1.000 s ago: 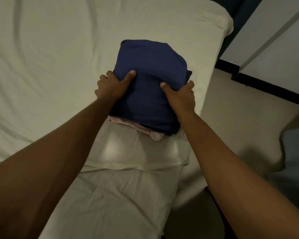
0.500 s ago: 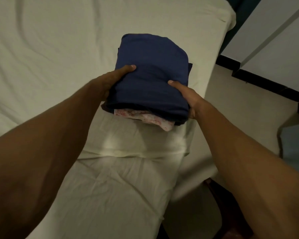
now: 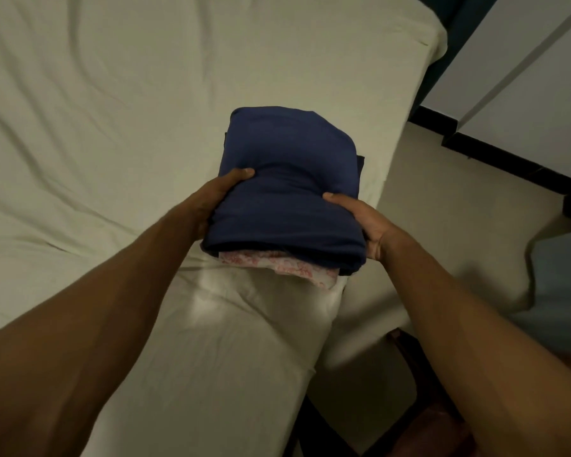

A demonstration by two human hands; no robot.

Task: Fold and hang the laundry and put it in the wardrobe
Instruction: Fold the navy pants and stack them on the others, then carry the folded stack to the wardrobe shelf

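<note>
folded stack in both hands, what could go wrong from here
1. The pink patterned piece sticks out from under the navy garment at the near edge; it might slide out as the stack is carried.
2. The left hand and right hand grip only the near sides, thumbs on top, so the unsupported far end could sag and spoil the folds.

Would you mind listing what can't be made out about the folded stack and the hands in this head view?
- Left hand: only the thumb shows; its fingers are hidden under the navy folded garment.
- Right hand: likewise, fingers hidden beneath the stack.
- Pink patterned cloth: only a front edge shows; the navy garment covers the rest.
- How many pieces the stack holds: hidden by the top layer.
</note>
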